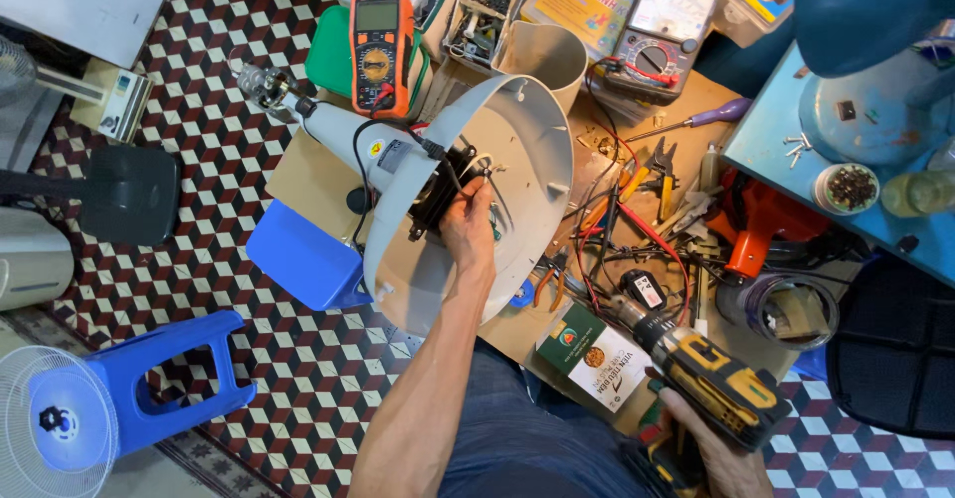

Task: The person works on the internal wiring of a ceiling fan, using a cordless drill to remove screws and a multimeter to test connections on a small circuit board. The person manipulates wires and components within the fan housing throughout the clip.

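Head view: my left hand [468, 227] grips wiring inside the fan base [468, 199]; right hand [711, 448] holds the drill [706, 379], bit needing alignment next.

Light: bright, even, from overhead — soft shadows.
Glare: faint on grey fan base [517, 150].
Focus: sharp centre — edges slightly bowed.
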